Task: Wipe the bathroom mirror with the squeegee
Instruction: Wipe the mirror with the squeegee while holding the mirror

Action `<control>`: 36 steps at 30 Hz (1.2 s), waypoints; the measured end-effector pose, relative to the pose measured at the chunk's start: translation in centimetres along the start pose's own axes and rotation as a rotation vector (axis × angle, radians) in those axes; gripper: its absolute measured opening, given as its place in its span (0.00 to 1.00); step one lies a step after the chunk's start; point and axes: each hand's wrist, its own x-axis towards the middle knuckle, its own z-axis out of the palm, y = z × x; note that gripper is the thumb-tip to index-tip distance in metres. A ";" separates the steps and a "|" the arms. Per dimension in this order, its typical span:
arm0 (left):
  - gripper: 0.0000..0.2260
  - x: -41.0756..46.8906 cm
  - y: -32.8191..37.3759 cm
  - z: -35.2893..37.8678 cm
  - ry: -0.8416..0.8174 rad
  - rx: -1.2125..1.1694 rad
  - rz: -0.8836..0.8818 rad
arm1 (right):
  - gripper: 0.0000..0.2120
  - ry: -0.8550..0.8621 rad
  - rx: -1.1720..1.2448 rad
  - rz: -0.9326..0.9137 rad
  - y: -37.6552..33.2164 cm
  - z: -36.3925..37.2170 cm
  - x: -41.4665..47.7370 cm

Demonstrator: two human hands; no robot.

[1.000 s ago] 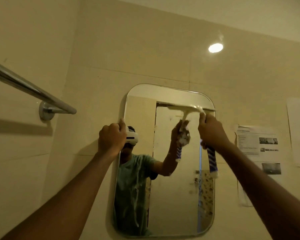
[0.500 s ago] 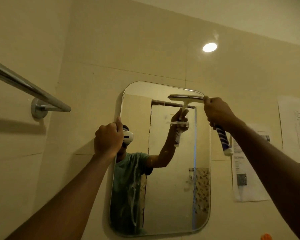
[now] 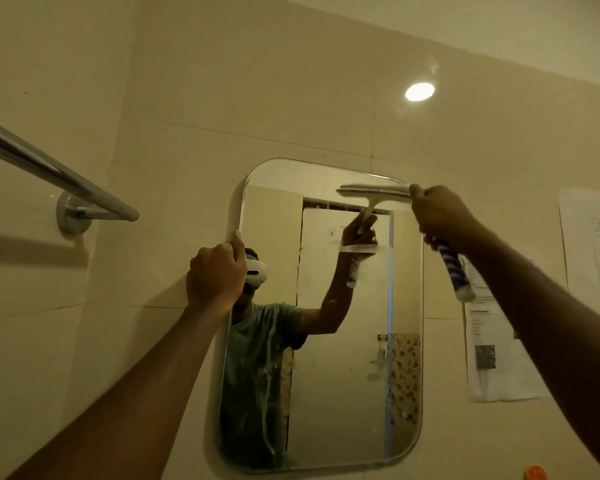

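A rounded rectangular mirror (image 3: 340,393) hangs on the beige tiled wall. Soapy streaks run down its left part and a foam smear sits near the upper middle. My right hand (image 3: 440,216) grips the squeegee (image 3: 374,192) by its blue-and-white striped handle, which sticks out below the fist. The white blade lies flat against the glass at the mirror's top right corner. My left hand (image 3: 215,271) is closed on the mirror's left edge, about a third of the way down.
A chrome towel bar (image 3: 59,174) juts out from the wall at the upper left. Papers (image 3: 492,362) are stuck to the wall right of the mirror. A round light glare (image 3: 420,91) shows on the tiles above. Something orange (image 3: 534,474) peeks in at the bottom right.
My right hand carried the squeegee up and to the right, from just below the mirror's top to its top right corner. The left hand has stayed on the mirror's edge.
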 end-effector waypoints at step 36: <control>0.29 -1.1 0.2 0.5 0.050 -0.012 -0.030 | 0.16 0.005 0.092 -0.019 11.4 7.3 -9.2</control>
